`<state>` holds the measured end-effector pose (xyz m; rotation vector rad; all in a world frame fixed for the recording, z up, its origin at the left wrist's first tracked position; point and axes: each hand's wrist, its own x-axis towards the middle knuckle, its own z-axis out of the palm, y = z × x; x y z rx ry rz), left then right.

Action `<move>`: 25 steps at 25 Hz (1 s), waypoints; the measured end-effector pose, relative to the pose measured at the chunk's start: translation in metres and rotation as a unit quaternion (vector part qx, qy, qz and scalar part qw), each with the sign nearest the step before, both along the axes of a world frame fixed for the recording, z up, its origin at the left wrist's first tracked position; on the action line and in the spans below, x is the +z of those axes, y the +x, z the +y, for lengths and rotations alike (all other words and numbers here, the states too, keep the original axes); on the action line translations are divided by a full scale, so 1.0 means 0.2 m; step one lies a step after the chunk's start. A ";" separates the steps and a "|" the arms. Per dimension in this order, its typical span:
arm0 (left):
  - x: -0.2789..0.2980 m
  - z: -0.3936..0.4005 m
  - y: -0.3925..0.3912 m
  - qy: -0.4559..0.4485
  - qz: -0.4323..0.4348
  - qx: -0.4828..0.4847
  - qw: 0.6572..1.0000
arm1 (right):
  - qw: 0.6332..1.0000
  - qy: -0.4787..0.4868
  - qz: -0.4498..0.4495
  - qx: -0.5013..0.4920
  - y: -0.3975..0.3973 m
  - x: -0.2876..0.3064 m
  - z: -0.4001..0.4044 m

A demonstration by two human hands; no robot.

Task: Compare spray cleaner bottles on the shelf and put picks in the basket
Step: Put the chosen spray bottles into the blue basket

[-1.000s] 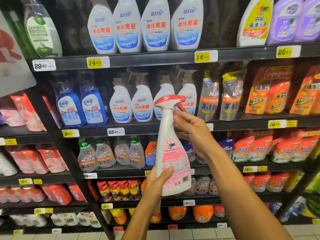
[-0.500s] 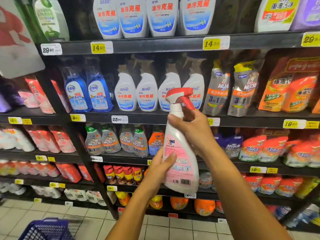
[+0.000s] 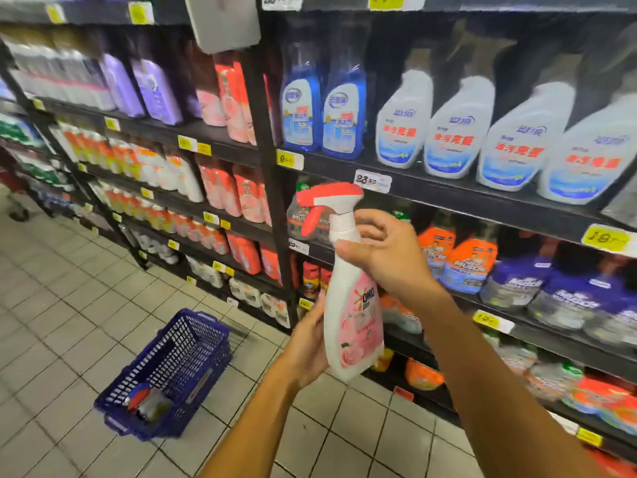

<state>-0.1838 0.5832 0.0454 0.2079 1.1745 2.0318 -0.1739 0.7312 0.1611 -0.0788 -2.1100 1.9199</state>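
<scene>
Down on the tiled floor [image 3: 62, 305], left of the arms, a blue mesh basket [image 3: 193, 343] is sitting near the foot of the shelving, and it is holding what looks like a single item with red, blue and dark parts [image 3: 146, 401], too blurred to identify. Between basket and shelves, the person is holding a white spray bottle [image 3: 353, 326] with a pink flowered label and a red trigger head, upright and slightly tilted, in front of the dark shelf unit [image 3: 272, 208]. The right hand [image 3: 386, 257] is curling around the bottle's neck just under the trigger, thumb across the front and fingers wrapping behind. The left hand [image 3: 306, 343] is cupping the lower body from the left side, fingers curving along the label edge. Behind the bottle, rows of white spray cleaners [image 3: 458, 132] and two blue bottles [image 3: 322, 108] are standing on the shelf above a price tag [image 3: 372, 181].
</scene>
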 end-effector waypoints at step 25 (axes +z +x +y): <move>-1.07 -2.27 -1.03 -0.283 -0.077 0.304 0.906 | 0.816 0.245 -0.194 0.487 -1.71 -1.15 -2.36</move>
